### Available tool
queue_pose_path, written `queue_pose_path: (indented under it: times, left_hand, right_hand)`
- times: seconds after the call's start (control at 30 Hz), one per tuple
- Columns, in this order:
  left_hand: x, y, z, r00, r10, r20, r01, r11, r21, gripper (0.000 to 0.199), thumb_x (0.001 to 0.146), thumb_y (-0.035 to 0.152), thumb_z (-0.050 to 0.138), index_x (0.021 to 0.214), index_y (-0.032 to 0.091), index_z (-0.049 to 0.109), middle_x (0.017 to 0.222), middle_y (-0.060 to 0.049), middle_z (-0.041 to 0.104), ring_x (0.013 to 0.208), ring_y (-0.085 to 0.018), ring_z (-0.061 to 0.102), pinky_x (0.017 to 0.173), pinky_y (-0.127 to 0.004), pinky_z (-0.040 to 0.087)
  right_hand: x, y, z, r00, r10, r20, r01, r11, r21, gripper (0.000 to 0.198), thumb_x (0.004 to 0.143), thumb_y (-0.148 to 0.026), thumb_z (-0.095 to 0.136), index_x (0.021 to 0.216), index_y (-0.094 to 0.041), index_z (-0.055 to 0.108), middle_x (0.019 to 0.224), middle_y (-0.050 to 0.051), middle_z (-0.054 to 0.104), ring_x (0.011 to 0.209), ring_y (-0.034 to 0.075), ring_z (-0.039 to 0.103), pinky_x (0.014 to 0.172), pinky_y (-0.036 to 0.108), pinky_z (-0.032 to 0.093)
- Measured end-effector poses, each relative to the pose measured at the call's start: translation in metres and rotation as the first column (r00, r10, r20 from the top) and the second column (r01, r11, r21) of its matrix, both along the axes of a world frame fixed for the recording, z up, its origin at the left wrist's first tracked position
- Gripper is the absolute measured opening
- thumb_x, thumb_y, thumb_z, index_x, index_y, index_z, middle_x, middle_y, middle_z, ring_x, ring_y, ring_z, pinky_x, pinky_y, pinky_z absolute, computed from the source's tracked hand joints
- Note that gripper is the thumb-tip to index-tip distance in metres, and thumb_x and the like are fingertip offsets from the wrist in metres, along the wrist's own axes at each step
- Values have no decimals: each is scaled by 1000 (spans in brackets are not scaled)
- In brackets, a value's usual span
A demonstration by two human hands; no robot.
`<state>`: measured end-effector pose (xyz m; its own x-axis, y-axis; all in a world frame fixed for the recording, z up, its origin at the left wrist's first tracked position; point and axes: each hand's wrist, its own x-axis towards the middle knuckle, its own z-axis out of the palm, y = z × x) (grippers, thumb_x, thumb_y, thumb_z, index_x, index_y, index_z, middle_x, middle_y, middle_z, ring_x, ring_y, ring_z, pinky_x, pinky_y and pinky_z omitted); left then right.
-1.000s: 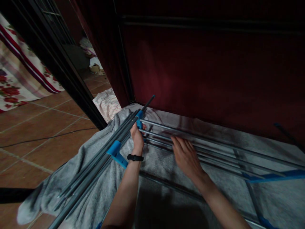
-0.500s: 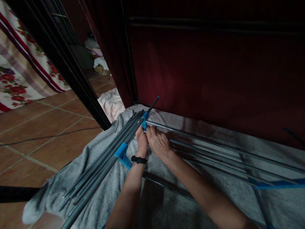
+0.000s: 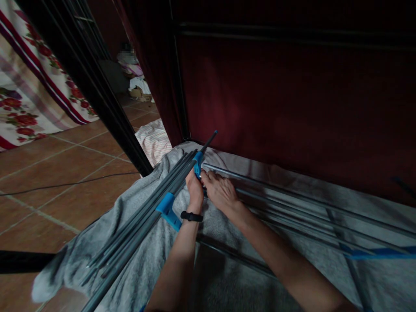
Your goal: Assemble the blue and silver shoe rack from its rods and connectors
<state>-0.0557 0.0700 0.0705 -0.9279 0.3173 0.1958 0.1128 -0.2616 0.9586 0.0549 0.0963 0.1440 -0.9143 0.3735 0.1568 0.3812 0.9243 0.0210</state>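
My left hand [image 3: 194, 190], below a black wristband [image 3: 191, 216], is closed around the lower part of a blue plastic connector [image 3: 197, 159]. That connector sits on a grey metal pole [image 3: 139, 236] slanting across the blanket. Right beside it, my right hand [image 3: 221, 190] is closed on the end of a thin metal rod [image 3: 260, 197] that runs off to the right; its fingertips are partly hidden. Just above my knuckles, another rod [image 3: 247, 175] ends slightly short of the connector. A second blue connector [image 3: 169, 210] sits lower on the pole.
Several loose grey tubes [image 3: 143, 212] lie along the pole on a grey blanket [image 3: 130, 212]. A dark red panel [image 3: 276, 108] rises behind, and a black post [image 3: 94, 99] stands at left. Blue plastic [image 3: 380, 252] crosses the rods at right. A cable [image 3: 74, 184] lies on the tiles.
My right hand has shifted slightly right. The upper rod's end, close against the blue connector before, now shows a small gap from it. My left hand stays at the connector.
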Motion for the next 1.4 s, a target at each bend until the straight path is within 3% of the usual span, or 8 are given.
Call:
queue_pose_path:
  times: [0.17, 0.43, 0.8, 1.03, 1.4]
  left_hand:
    - [4, -2, 4, 998, 26, -60, -26, 1000, -1, 46, 89, 64, 48, 71, 22, 53, 65, 3, 49, 60, -13, 44, 62, -27, 41]
    - [6, -3, 3, 999, -18, -44, 18, 1000, 10, 50, 92, 64, 43, 77, 22, 65, 72, -1, 61, 67, -15, 57, 66, -27, 46]
    - [6, 1, 4, 1000, -19, 11, 19, 999, 42, 53, 91, 65, 41, 73, 20, 63, 71, -1, 62, 66, -15, 57, 68, -28, 47]
    - [6, 1, 3, 1000, 0, 5, -1, 999, 38, 51, 92, 64, 41, 73, 21, 63, 72, -2, 63, 69, -15, 58, 77, -29, 49]
    - [5, 3, 0, 1000, 15, -3, -15, 999, 40, 57, 91, 68, 38, 73, 20, 65, 67, -1, 60, 66, -15, 58, 67, -28, 46]
  right_hand:
    - [1, 0, 2, 1000, -8, -6, 8, 999, -44, 46, 104, -19, 18, 146, -20, 38, 129, 14, 63, 103, 21, 67, 81, 32, 53]
    - [1, 2, -2, 999, -10, 36, 12, 998, -65, 43, 104, -18, 20, 139, -18, 46, 130, 14, 64, 103, 21, 68, 83, 34, 54]
    - [0, 4, -6, 999, 5, 43, -1, 997, -83, 51, 102, -15, 20, 151, -17, 35, 137, 17, 61, 106, 22, 67, 87, 36, 54]
    - [0, 7, -8, 999, 26, 27, -23, 996, -82, 49, 104, -18, 19, 148, -16, 39, 135, 16, 63, 105, 24, 69, 86, 38, 55]
    - [-1, 6, -4, 1000, -1, 30, 6, 987, -159, 47, 104, -18, 22, 147, -21, 40, 131, 14, 65, 106, 22, 70, 89, 36, 53]
